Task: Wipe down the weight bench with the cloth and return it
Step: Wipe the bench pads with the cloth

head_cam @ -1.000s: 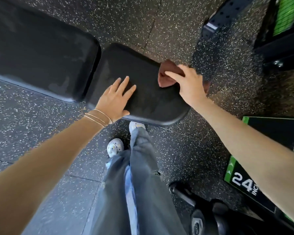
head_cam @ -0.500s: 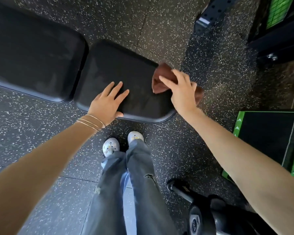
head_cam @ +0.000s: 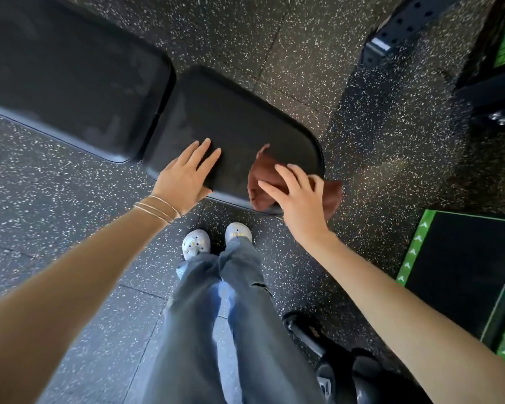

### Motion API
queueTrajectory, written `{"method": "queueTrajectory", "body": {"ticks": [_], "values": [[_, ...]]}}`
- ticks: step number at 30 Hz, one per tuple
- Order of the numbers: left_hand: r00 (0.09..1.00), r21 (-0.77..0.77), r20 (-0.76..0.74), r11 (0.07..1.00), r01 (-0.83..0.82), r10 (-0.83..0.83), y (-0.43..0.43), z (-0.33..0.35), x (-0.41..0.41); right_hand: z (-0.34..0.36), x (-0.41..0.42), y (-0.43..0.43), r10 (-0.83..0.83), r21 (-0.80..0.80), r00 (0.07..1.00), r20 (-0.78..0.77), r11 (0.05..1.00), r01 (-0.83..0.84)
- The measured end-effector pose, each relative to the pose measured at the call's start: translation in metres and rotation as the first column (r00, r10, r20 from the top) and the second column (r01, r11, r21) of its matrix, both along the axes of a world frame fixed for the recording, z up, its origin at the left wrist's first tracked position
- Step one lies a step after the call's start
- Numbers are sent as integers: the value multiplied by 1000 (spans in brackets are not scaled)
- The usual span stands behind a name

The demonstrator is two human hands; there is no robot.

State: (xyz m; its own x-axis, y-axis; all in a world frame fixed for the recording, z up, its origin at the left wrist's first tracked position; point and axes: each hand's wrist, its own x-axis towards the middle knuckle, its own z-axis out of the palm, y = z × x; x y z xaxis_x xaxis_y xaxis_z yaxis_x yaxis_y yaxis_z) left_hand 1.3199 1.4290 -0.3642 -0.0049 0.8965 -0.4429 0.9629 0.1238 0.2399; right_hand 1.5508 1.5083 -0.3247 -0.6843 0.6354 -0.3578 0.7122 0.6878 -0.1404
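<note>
The black weight bench lies across the upper half of the view, a long back pad [head_cam: 70, 80] on the left and a shorter seat pad [head_cam: 239, 121] in the middle. A reddish-brown cloth [head_cam: 264, 176] sits bunched on the seat pad's near right corner, part of it hanging over the edge. My right hand [head_cam: 301, 199] presses on the cloth with fingers spread over it. My left hand [head_cam: 184, 176] lies flat and open on the seat pad's near left edge, thin bracelets at its wrist.
Speckled rubber floor [head_cam: 391, 147] surrounds the bench. My two feet in light clogs [head_cam: 196, 243] stand just below the seat pad. A green-edged black box [head_cam: 461, 272] sits at the right, a black rack post [head_cam: 405, 21] at the top right, and dark equipment [head_cam: 347, 371] near my right leg.
My right hand has dragged the cloth from the seat pad's far right edge toward its near right corner. My left hand stays planted on the pad. The camera view shifted slightly.
</note>
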Motion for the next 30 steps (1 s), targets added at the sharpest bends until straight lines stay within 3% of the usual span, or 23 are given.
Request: {"method": "queueTrajectory", "body": {"ticks": [4,7,15,19,26,28,30], "values": [[984,-60,-37,983,-174,172,-12,-4,-18,-12,-63,61,6,2,1000,20,1000,-6],[986,-56,-37,985,-166,164,-14,-9,-26,-20,-92,73,-23,31,1000,5,999,23],[997,35,-63,999,-32,34,-22,-16,-50,-11,-11,-23,101,82,994,-52,992,-96],[998,52,-51,998,-22,25,-26,-21,-69,-14,-39,-21,40,60,999,-28,997,-38],[993,39,-121,999,-1,5,-36,-33,-142,-43,-185,61,-161,126,987,14,979,158],[992,33,-124,999,41,-37,-34,-37,-165,-52,-208,53,-295,173,956,-3,941,291],[989,43,-124,995,89,-83,-26,-39,-183,-57,-212,27,-312,206,950,4,930,304]]}}
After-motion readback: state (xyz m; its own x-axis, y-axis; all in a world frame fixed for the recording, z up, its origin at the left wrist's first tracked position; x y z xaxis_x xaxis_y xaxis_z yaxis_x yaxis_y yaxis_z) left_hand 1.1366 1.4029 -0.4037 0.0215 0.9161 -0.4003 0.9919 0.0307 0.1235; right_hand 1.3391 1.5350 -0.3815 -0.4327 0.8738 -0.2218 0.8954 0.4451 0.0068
